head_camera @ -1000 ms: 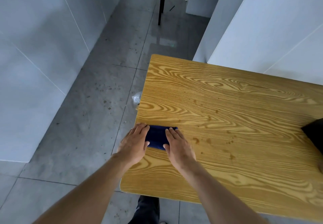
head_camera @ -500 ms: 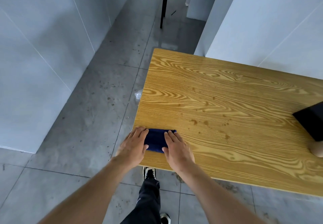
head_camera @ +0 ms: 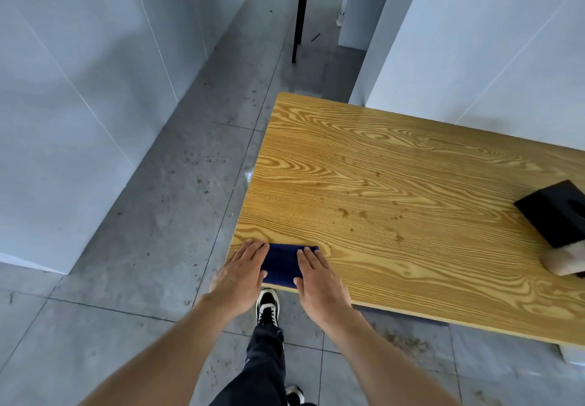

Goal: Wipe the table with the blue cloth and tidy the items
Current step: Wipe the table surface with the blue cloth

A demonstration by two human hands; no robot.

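On the far left stand pale grey wall panels (head_camera: 79,114), and beside them runs the grey tiled floor (head_camera: 152,247), speckled with dark spots. Next comes the left hand (head_camera: 240,275), laid flat with its fingers straight and close together; its fingertips press on the left end of the blue cloth (head_camera: 281,264), while the heel of the hand hangs past the table's near left corner. The cloth is folded into a small dark blue rectangle and lies flat on the wooden table (head_camera: 395,184), right at that near left corner, its near edge level with the table's edge. Below the cloth, between the two forearms, a black and white sneaker (head_camera: 267,306) and a dark trouser leg (head_camera: 262,364) show on the floor. The right hand (head_camera: 319,279) is likewise flat, fingers extended and together, pressing down on the right end of the cloth, with its wrist out past the table edge. The two hands lie side by side, apart, with a strip of cloth showing between them. Neither hand curls round the cloth. Further right, small brownish stains (head_camera: 357,214) dot the yellow wood grain. At the far right edge a black box (head_camera: 554,215) rests tilted on the table, touching a tan object (head_camera: 566,261) just beside it, well apart from the hands.
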